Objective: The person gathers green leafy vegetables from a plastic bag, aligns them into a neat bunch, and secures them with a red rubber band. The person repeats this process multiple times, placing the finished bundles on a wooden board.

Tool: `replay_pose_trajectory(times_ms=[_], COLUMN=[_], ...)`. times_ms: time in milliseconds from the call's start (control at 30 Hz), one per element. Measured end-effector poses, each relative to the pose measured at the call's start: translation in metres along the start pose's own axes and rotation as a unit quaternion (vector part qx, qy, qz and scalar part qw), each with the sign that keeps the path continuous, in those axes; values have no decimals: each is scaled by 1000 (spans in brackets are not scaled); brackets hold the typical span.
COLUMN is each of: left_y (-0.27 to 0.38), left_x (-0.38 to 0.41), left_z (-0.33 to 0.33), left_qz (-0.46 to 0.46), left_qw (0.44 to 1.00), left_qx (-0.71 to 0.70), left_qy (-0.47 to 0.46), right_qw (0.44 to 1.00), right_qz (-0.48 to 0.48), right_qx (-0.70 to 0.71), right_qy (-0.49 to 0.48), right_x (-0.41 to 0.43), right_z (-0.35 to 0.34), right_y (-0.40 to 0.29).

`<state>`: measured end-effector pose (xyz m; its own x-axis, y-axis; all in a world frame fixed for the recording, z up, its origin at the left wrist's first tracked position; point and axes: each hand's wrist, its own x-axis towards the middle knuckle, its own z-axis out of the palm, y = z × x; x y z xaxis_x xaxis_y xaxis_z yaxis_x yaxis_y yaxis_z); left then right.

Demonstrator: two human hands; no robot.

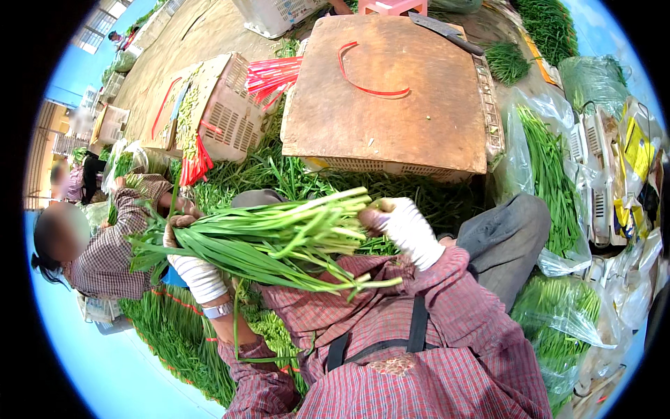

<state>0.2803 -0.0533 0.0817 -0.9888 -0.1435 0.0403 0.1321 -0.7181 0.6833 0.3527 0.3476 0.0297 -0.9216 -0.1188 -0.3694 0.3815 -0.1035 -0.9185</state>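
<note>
My left hand (178, 226) grips a loose bunch of long green leafy stalks, which look like garlic chives (272, 238), by their leafy end above my lap. The pale stalk ends fan out to the right, and a few hang lower than the others. Beside those pale ends is my right hand (384, 217), in a white wrapping, its fingers curled and blurred. Whether it pinches a stalk cannot be made out. Beyond my knees, a wooden board (387, 125) rests on a plastic crate and carries one curved red tie strip (345, 68).
A cleaver (445, 32) lies at the board's far right corner. Red strips (272, 76) bunch at its left. Cut greens (251, 173) cover the floor. Bagged greens (555, 183) stand right. At left, a co-worker (112, 246) sits by a crate (235, 115) topped with a board and knife.
</note>
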Motion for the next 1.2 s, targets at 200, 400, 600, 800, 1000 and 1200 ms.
replay_pose_trajectory(times_ms=[200,400,600,800,1000,1200], left_y=[18,19,34,48,40,20], left_x=[-2,-1,-14,-29,-20,-9], left_z=[-5,10,34,11,-21,-17], left_qz=[-6,-60,-49,-36,-71,-70], left_qw=[994,990,981,986,983,988], left_qx=[-54,-83,-69,-75,-135,-125], left_qy=[93,94,176,143,100,52], right_qw=[857,619,646,923,971,948], right_qz=[-227,-551,-559,-332,-140,-188], right_qx=[-398,-560,-513,-192,-104,-234], right_qy=[235,30,-79,6,163,-104], right_x=[-4,9,55,43,26,15], right_z=[-59,20,31,11,-63,0], right_y=[0,-105,-89,-66,-22,-8])
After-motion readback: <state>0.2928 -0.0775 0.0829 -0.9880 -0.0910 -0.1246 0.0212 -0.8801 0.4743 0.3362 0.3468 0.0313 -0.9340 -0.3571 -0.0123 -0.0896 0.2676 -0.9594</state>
